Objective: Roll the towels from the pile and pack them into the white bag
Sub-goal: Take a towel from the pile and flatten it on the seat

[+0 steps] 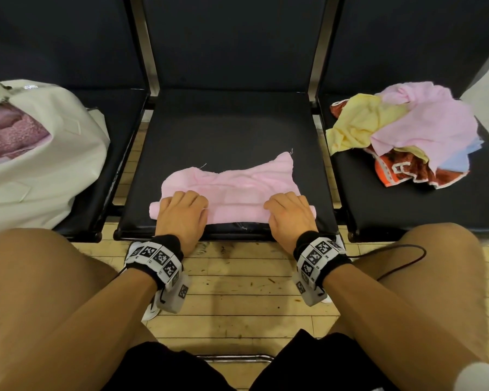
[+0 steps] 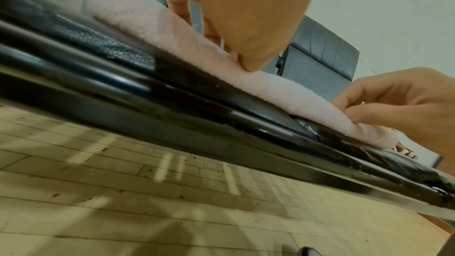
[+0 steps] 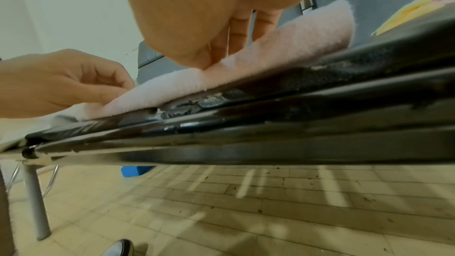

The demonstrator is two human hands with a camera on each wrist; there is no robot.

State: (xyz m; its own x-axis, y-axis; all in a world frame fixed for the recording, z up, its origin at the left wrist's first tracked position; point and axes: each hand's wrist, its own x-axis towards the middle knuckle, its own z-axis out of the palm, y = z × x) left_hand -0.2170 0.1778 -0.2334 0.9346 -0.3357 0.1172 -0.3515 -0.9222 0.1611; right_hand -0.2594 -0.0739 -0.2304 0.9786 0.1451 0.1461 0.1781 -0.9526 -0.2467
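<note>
Head view: I have both hands on the pink towel at the front edge of the middle seat, my left hand and right hand each with fingers curled over the started roll, gripping it. The roll's long axis runs parallel to that front edge, its ends pointing toward the white bag on the left seat and the pile on the right seat. The unrolled part points toward the seat's back edge. My worry: that far edge is uneven and bunched, so I may roll it lopsided or loose. The roll sits near the front edge, so a backward slip could drop it to the floor.
</note>
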